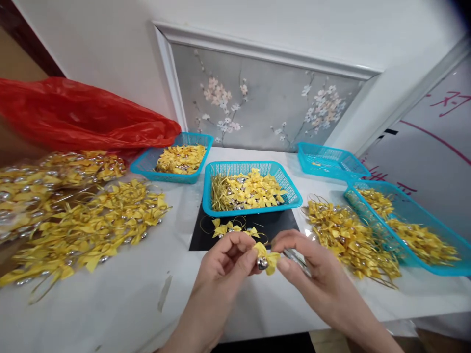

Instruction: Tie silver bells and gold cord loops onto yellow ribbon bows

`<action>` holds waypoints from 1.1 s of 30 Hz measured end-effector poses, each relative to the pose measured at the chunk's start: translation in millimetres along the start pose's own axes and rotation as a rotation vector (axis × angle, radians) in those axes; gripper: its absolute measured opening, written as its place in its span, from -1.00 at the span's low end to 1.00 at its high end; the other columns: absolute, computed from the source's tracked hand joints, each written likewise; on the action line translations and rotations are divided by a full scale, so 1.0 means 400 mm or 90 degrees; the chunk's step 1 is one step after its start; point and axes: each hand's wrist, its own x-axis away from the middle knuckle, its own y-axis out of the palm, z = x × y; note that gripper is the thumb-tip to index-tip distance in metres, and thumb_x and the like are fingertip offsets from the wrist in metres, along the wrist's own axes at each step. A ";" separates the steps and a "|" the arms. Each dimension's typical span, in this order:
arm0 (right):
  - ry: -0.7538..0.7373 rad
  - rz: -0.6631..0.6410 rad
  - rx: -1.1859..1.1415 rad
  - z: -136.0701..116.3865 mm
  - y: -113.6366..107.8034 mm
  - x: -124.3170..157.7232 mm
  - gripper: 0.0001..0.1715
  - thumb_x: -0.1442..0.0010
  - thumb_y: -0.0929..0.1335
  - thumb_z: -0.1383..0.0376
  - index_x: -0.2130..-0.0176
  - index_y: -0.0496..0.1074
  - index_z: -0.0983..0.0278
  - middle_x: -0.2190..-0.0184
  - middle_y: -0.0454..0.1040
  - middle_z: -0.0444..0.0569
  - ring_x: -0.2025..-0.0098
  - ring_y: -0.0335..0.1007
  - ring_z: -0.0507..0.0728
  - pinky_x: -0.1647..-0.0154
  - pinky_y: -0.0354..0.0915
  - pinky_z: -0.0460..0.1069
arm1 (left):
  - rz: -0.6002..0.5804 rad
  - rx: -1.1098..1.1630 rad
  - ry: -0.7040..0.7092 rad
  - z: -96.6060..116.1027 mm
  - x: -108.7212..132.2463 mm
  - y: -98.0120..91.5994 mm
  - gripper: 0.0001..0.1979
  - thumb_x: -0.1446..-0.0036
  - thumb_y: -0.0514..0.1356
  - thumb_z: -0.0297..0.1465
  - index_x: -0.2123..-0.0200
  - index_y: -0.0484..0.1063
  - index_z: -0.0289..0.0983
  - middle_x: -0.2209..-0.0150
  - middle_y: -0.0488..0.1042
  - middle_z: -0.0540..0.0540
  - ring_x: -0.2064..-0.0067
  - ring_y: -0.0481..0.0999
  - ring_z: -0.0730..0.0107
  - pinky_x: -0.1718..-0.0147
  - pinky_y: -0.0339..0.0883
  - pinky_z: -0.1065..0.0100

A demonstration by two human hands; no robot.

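Observation:
A small yellow ribbon bow with a silver bell is pinched between both my hands above the white table. My left hand grips it from the left, fingers closed on the bell side. From the right, my right hand pinches the bow and also carries a thin metal tool along its fingers. Two finished bows lie on a black mat just beyond my hands.
A blue basket of bows stands behind the mat. Further baskets sit at back left, back right and far right. Loose piles of bows lie at left and right. A red plastic bag lies at back left.

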 end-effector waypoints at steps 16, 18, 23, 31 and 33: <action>-0.039 0.062 -0.004 0.028 0.040 -0.019 -0.81 -0.31 0.33 0.24 0.37 0.40 0.22 0.37 0.41 -0.09 0.26 0.34 0.11 0.23 0.20 -0.01 | 0.002 0.009 -0.023 -0.002 -0.012 0.011 -0.80 -0.05 0.40 -0.30 0.48 0.50 -0.26 0.47 0.43 0.05 0.38 0.38 0.51 0.32 0.36 0.52; 0.014 0.060 -0.115 0.038 0.050 -0.019 -0.77 -0.31 0.33 0.20 0.38 0.39 0.23 0.38 0.39 -0.09 0.27 0.31 0.10 0.23 0.21 -0.02 | 0.003 0.076 -0.047 -0.002 -0.014 0.021 -0.79 -0.04 0.41 -0.32 0.51 0.47 -0.26 0.51 0.41 0.08 0.43 0.36 0.55 0.39 0.32 0.55; 0.197 0.003 -0.295 0.061 0.061 -0.026 -0.61 -0.34 0.27 0.05 0.40 0.36 0.25 0.47 0.34 -0.14 0.35 0.25 0.06 0.27 0.23 -0.04 | 0.035 -0.017 0.002 0.007 -0.027 0.023 -0.84 -0.05 0.38 -0.38 0.51 0.50 -0.24 0.53 0.44 0.07 0.43 0.38 0.53 0.40 0.30 0.54; 0.041 0.056 0.034 0.025 0.026 -0.062 -0.86 -0.26 0.35 0.22 0.32 0.45 0.22 0.37 0.46 -0.10 0.29 0.33 0.10 0.27 0.20 -0.03 | 0.073 -0.240 0.088 -0.006 -0.041 0.012 -0.95 -0.02 0.36 -0.43 0.41 0.55 -0.18 0.44 0.57 0.02 0.37 0.51 0.37 0.37 0.37 0.43; 0.058 0.058 0.007 0.025 0.033 -0.071 -0.79 -0.26 0.35 0.23 0.41 0.42 0.24 0.46 0.39 -0.12 0.37 0.26 0.07 0.35 0.14 -0.05 | 0.065 -0.203 0.078 -0.014 -0.044 0.010 -0.94 -0.01 0.36 -0.45 0.41 0.55 -0.19 0.44 0.58 0.01 0.37 0.51 0.38 0.36 0.37 0.43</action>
